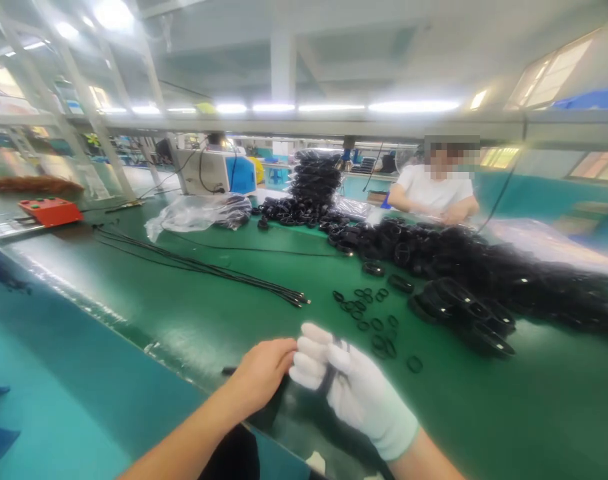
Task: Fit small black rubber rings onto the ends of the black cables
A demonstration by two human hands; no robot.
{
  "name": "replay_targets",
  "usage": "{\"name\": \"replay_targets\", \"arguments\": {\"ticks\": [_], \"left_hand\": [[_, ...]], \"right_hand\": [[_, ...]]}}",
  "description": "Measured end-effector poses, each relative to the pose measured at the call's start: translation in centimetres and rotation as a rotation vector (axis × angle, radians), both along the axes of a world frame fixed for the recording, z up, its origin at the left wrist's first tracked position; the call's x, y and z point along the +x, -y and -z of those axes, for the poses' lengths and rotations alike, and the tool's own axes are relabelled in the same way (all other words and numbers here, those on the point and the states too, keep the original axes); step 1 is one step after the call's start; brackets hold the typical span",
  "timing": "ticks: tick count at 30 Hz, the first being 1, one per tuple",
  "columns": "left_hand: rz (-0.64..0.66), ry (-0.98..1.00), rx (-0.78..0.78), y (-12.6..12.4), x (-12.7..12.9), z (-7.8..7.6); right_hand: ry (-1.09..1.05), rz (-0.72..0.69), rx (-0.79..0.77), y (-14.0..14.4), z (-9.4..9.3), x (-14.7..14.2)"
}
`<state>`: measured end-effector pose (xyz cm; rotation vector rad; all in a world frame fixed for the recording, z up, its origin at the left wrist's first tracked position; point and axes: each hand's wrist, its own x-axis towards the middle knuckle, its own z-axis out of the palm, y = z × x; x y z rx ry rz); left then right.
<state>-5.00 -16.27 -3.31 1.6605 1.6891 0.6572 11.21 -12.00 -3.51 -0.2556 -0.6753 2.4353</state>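
Note:
Bare and palm down, my left hand is closed near the table's front edge, its fingertips beside my right fingers. What it holds, if anything, is hidden; a thin black piece shows behind its wrist. A white glove covers my right hand, whose fingers are bent with the thumb pressed in. A dark narrow strip crosses its palm under the thumb, too blurred to name exactly. Beyond the hands lies a bundle of black cables, ends pointing towards me. Several small black rings are scattered to the right.
A large heap of black coiled cables covers the table's far right, with a taller stack behind. Clear plastic bags, a red box and a white-and-blue machine stand further back. Across the table sits a person.

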Motion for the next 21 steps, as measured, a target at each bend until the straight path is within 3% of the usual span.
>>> {"name": "replay_targets", "arguments": {"ticks": [3, 6, 10, 14, 18, 21], "left_hand": [[-0.113, -0.491, -0.009, 1.4, 1.3, -0.4], [-0.095, -0.717, 0.066, 2.7, 3.1, -0.7], [0.02, -0.739, 0.272, 3.5, 4.4, -0.4], [0.159, -0.744, 0.542, 3.0, 3.4, -0.4], [0.363, -0.77, 0.755, 1.5, 1.1, -3.0], [0.534, -0.666, 0.69, 0.0, -0.4, -5.5]], "right_hand": [[0.038, 0.129, 0.026, -1.0, 0.0, 0.5], [0.084, 0.196, 0.014, -1.4, 0.0, 0.8], [0.132, 0.205, 0.035, -1.2, 0.2, 0.8], [0.196, 0.192, 0.079, -0.9, 0.4, 0.7], [0.225, 0.079, 0.208, -0.5, 0.1, 0.5], [0.124, -0.084, 0.22, 0.2, 0.0, 0.2]]}}
